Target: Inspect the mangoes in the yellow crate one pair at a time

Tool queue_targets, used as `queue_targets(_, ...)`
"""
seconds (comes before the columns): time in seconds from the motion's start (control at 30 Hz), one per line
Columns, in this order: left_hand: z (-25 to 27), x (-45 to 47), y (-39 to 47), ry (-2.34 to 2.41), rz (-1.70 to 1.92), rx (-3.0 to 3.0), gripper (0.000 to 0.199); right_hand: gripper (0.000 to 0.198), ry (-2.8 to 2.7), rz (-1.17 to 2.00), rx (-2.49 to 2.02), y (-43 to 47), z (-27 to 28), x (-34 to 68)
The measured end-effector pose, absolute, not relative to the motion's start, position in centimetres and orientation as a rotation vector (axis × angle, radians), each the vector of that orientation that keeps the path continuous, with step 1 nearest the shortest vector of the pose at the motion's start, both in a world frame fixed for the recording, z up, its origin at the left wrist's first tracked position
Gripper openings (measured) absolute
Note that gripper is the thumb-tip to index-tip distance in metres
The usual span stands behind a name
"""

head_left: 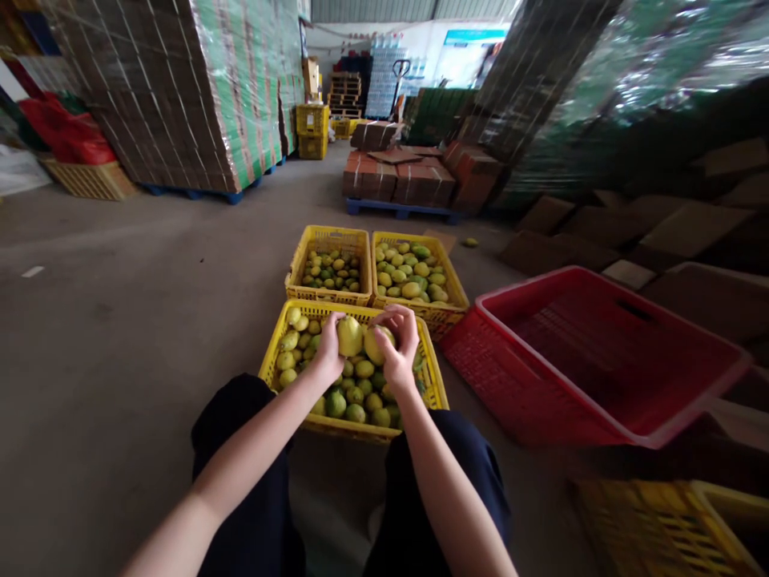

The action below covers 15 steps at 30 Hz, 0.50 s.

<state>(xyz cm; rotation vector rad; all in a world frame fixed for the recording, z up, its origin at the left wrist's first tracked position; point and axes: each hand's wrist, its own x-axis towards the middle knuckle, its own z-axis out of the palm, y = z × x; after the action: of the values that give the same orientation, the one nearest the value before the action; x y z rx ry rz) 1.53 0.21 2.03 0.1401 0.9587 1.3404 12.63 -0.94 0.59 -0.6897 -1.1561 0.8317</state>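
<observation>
From my feed, one lemon [349,336] sits gripped in the left hand [328,346] and another lemon [377,345] in the curled right hand [401,344], both over the front crate [354,431]. I'd keep each grip light and low, so neither bruises or drops hard. Two more crates [328,296] stand beyond; a red bin [505,385] sits right.
</observation>
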Motion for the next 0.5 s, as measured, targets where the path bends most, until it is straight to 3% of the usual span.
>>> queue_targets(0.2, 1.6, 1.5, -0.2, 1.025, 1.476, 0.526, 0.03, 0.017, -0.833, 0.873, -0.733, -0.9, 0.4, 11.7)
queue_targets(0.37, 1.5, 1.1, -0.5, 1.035, 1.521, 0.748, 0.032, 0.019, -0.706, 1.161, -0.693, -0.4, 0.1, 11.4)
queue_targets(0.5, 1.5, 0.8, -0.6, 1.063, 1.532, 0.789, 0.032, 0.02, -0.783, 1.22, -0.632, -0.4, -0.1, 11.3)
